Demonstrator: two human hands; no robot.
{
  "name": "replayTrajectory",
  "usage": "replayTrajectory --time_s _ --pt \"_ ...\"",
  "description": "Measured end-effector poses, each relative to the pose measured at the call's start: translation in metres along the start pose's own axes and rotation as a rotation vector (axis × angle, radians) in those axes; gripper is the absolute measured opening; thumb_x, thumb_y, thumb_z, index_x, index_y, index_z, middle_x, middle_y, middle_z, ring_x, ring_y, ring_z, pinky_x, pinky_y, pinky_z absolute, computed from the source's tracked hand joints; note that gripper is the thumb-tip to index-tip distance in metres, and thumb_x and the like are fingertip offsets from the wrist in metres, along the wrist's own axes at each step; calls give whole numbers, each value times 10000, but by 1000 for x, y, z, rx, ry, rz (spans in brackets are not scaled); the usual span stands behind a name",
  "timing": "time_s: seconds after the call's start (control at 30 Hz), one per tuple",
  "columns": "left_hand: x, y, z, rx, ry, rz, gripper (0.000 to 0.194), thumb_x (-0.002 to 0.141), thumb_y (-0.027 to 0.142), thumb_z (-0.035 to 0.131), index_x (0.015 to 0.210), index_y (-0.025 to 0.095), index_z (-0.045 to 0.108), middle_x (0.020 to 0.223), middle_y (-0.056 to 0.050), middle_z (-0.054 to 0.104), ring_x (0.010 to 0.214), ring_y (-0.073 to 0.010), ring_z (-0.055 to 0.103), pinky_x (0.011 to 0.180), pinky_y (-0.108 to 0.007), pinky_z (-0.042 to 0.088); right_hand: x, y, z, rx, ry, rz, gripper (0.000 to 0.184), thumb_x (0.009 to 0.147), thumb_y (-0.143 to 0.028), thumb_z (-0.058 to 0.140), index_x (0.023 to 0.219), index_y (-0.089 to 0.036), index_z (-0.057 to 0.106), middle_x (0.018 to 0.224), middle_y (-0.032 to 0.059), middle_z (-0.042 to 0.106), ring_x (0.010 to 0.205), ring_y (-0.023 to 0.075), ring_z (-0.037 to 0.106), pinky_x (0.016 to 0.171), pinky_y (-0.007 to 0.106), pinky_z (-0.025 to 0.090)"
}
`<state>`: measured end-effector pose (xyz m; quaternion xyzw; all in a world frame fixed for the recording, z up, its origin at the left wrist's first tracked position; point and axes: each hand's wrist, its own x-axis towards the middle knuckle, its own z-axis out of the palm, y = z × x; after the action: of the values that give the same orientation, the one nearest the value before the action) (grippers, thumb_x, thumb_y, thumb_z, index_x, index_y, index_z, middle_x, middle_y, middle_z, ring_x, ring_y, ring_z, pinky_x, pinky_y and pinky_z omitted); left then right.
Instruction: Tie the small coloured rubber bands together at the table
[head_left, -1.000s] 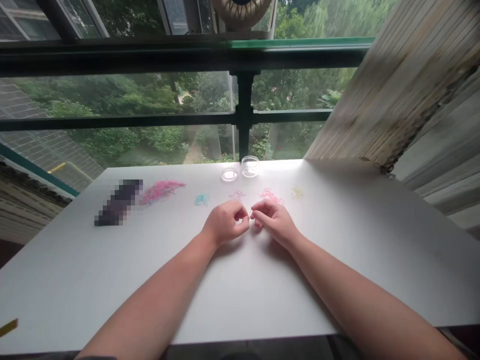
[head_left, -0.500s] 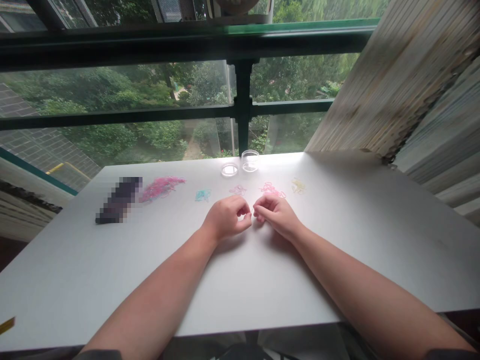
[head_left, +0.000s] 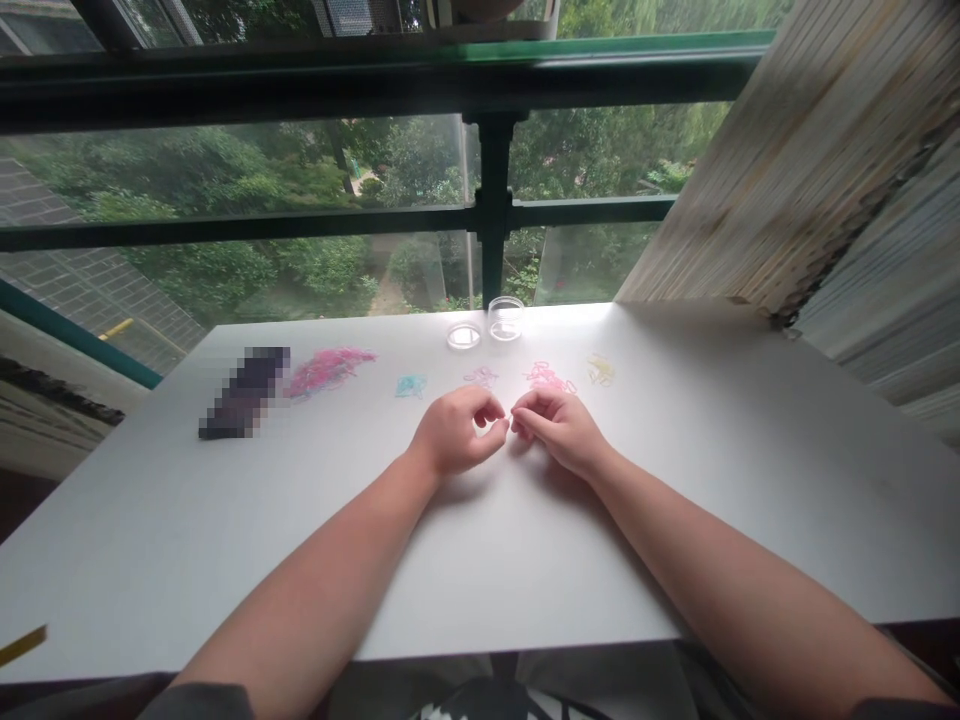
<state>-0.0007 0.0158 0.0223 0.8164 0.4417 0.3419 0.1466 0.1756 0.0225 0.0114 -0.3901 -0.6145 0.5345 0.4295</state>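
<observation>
My left hand (head_left: pixel 459 428) is closed in a pinch, thumb against forefinger, just above the white table. Close to its fingertips, my right hand (head_left: pixel 559 425) pinches too. A thin pale strand, which looks like a small rubber band (head_left: pixel 509 418), shows between the two sets of fingertips; most of it is hidden. Behind the hands lie small heaps of coloured rubber bands: turquoise bands (head_left: pixel 411 385), pale pink-purple bands (head_left: pixel 480 376), pink bands (head_left: pixel 547 377) and yellow bands (head_left: pixel 601 369). A larger mixed heap of mostly pink bands (head_left: pixel 330 371) lies farther left.
A clear round container (head_left: pixel 505 320) and its clear lid (head_left: pixel 463 337) stand at the back of the white table (head_left: pixel 300 500), near the window. A dark, pixelated oblong object (head_left: pixel 246 393) lies at left. A curtain (head_left: pixel 720 190) hangs at right. A yellowish strip (head_left: pixel 22 645) shows at front left.
The view has shifted slightly, so everything sits a little differently in the picture. Both hands keep their pinch with fingertips close together, hardly moving over the table.
</observation>
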Motion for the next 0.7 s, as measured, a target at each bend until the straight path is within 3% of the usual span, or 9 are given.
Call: replayTrajectory --time_s 0.27,0.7 --pt "-2 2 6 -158 58 -76 115 745 213 570 713 174 672 685 -12 666 579 -98 567 561 -209 455 -2 1 1 -37 7 -44 205 758 -362 615 728 -160 595 639 29 614 609 139 584 576 276 496" --pt "-3 3 8 -244 75 -102 102 729 231 606 722 167 685 701 -23 679 586 -97 582 534 -195 460 -5 3 2 -215 -20 -136 137 822 -303 517 748 -189 510 631 2 559 602 130 526 596 264 431"
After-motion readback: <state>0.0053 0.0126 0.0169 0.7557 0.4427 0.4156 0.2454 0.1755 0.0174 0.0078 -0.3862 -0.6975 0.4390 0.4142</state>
